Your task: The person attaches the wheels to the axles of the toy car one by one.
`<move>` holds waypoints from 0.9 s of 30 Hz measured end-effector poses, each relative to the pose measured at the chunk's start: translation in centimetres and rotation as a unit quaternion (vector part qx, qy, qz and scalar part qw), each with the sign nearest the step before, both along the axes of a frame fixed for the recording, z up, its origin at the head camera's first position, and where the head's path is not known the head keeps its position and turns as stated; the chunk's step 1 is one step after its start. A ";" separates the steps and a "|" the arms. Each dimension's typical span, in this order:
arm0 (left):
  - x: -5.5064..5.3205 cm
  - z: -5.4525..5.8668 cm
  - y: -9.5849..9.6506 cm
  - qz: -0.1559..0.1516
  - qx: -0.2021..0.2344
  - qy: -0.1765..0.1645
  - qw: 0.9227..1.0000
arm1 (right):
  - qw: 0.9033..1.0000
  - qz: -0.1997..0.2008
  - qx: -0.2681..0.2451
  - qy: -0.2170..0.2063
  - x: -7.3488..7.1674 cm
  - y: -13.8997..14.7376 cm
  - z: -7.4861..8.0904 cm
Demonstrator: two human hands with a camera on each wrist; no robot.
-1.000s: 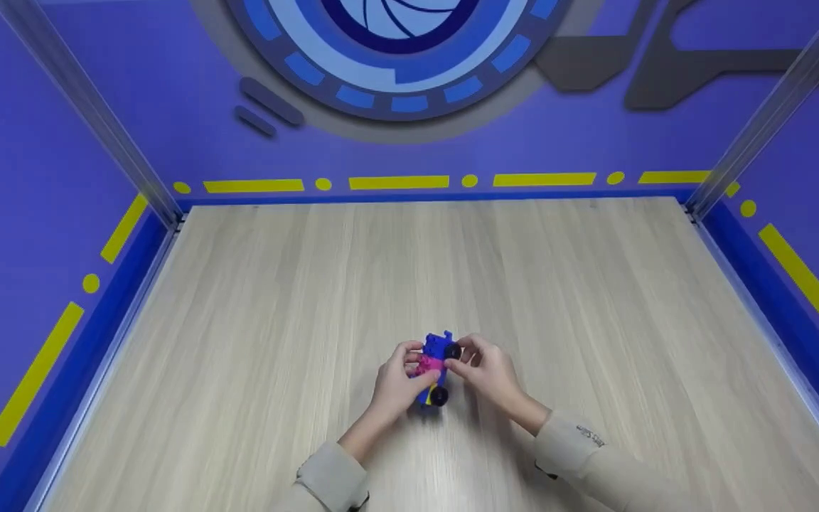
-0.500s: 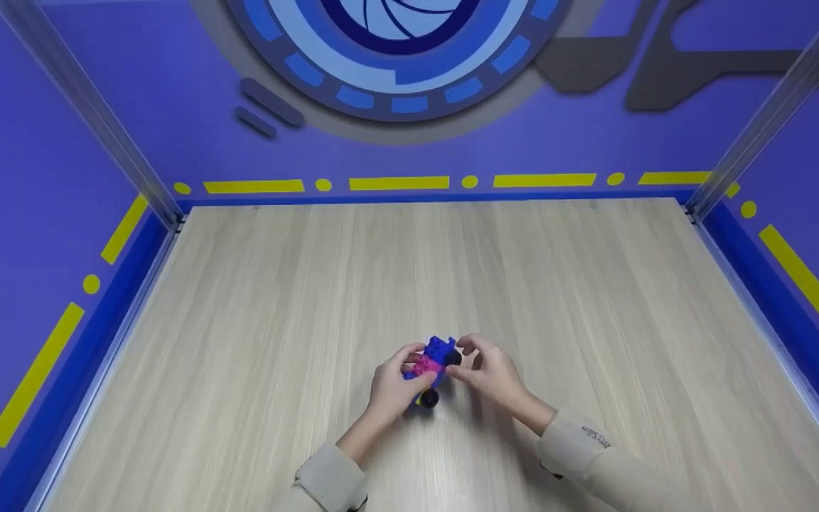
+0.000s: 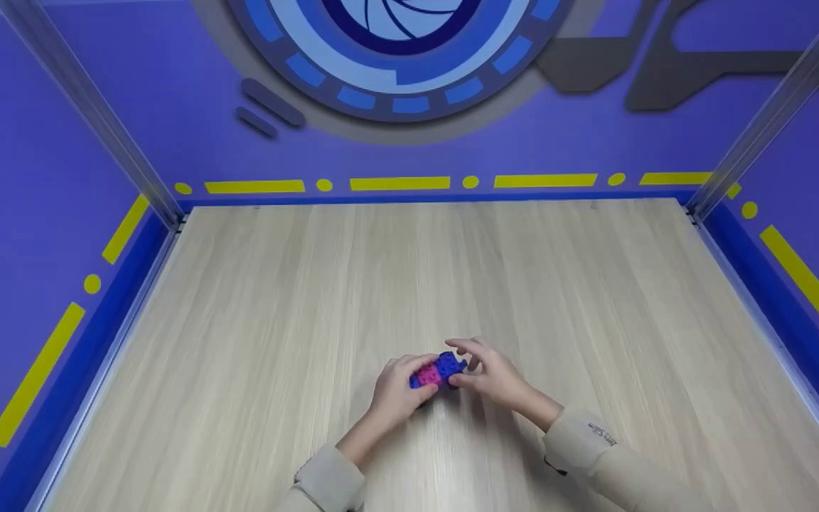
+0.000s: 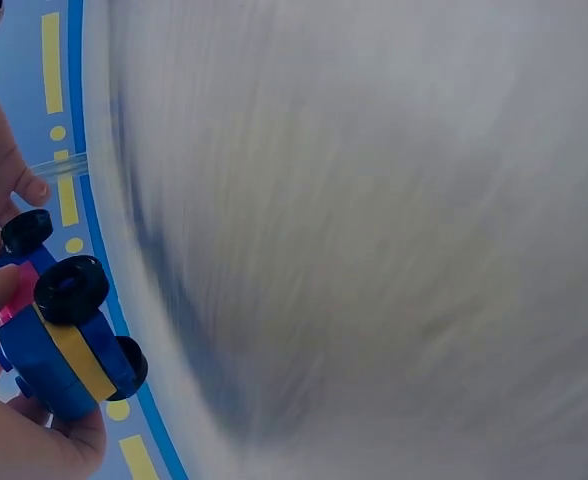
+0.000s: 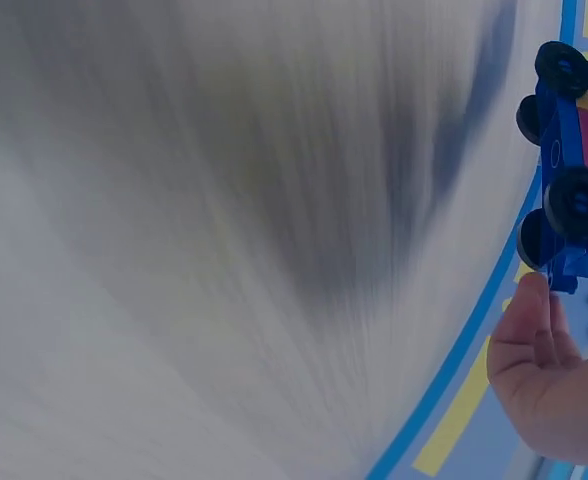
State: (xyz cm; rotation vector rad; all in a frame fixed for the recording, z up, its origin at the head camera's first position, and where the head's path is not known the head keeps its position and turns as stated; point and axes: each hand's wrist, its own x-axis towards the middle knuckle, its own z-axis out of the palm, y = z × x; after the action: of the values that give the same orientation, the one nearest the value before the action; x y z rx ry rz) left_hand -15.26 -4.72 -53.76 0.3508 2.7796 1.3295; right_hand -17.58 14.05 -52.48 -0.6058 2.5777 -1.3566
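Observation:
A toy car (image 3: 450, 365) built of blue, pink and yellow blocks, with black wheels, is held above the table near its front middle. My left hand (image 3: 397, 391) grips its rear part, thumb on the near side and fingers on the far side. The left wrist view shows the car's yellow strip (image 4: 75, 358) and a black wheel (image 4: 71, 290). At the other end is my right hand (image 3: 493, 375), fingers spread and thumb near the blue block. Seen from the right wrist, its fingertips (image 5: 532, 290) lie right at the car's blue end.
A pale wood-grain table (image 3: 409, 277) lies under both hands. Behind it rises a blue printed back wall (image 3: 139, 149), and blue side walls with yellow dashes stand left and right. Metal posts (image 3: 772, 107) mark the corners.
The car has turned clockwise, so its blue end points more to the right and the studded top shows. The right hand's fingers have come away from the black wheel and spread.

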 end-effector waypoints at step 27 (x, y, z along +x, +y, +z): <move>-0.7 0.2 0.3 -0.056 -0.111 0.050 0.991 | 1.000 -0.008 0.030 0.008 0.1 0.6 -0.6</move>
State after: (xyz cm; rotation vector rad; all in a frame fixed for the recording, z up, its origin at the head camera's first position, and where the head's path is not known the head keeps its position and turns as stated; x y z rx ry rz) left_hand -15.93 -4.42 -53.53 0.5650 2.8999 0.9940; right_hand -17.45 14.63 -53.11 -0.5900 2.6296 -1.2799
